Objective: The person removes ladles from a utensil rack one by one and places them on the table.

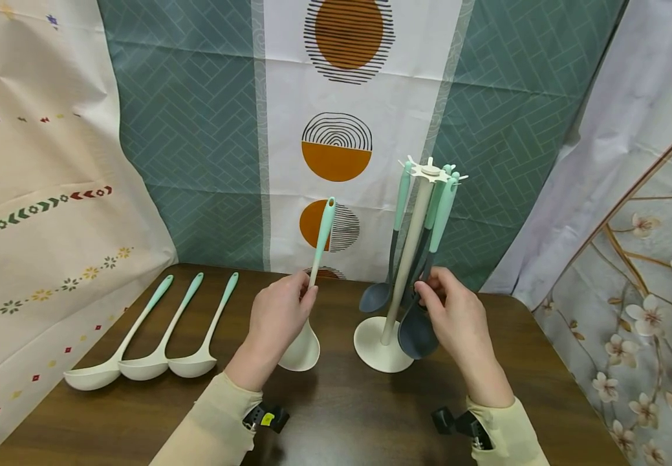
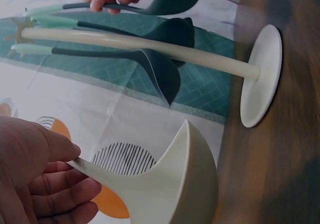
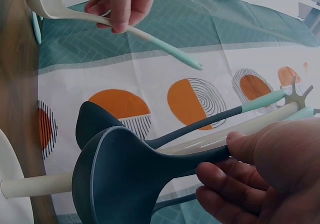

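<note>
Left hand (image 1: 277, 310) pinches white ladle (image 1: 301, 351), right hand (image 1: 458, 317) pinches slate ladle (image 1: 418, 336) at utensil stand (image 1: 373, 353), apparently hanging or unhooking it, next move needing careful alignment.

Soft, even light, pale sheen on the brown table (image 1: 347, 421), wrist views dimmer and slightly hazy

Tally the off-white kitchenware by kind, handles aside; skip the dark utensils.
Off-white ladles: 4 (3 on the table, 1 in the left hand)
Off-white utensil stand: 1
Total: 5
</note>
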The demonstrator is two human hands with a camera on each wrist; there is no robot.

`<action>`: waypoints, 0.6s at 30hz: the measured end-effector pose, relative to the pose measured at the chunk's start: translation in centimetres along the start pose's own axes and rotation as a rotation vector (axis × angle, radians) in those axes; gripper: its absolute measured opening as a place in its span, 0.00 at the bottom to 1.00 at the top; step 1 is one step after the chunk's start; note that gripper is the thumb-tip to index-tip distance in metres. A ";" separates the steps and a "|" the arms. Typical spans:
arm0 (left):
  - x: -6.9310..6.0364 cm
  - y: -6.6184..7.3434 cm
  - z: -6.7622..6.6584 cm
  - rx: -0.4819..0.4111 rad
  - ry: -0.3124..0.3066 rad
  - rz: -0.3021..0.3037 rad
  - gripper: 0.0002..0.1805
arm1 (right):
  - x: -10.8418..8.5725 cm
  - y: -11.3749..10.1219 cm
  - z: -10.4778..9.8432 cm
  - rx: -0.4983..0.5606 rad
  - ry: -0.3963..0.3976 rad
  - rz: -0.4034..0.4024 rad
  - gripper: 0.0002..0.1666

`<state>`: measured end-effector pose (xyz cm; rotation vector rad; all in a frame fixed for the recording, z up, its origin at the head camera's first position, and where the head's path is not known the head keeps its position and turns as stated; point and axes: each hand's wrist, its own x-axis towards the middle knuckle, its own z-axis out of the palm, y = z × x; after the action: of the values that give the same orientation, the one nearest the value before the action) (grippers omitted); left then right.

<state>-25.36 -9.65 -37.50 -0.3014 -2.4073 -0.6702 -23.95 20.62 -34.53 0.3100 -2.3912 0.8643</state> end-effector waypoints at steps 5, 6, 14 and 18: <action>-0.2 -1.0 0.1 0.029 -0.026 -0.019 0.07 | 0.0 0.1 0.1 -0.005 -0.003 -0.001 0.06; -0.3 -1.2 0.1 0.033 -0.031 -0.023 0.07 | 0.0 0.1 0.1 -0.003 -0.003 -0.001 0.06; -0.5 -2.5 0.4 0.067 -0.080 -0.050 0.08 | 0.0 -0.2 -0.1 -0.002 -0.009 0.003 0.06; -0.6 -3.1 0.5 0.084 -0.099 -0.064 0.09 | 0.0 -0.3 -0.2 0.002 -0.014 0.014 0.07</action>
<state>-26.24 -12.01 -39.39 -0.2285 -2.5408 -0.5926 -23.75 20.55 -34.26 0.3019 -2.4084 0.8740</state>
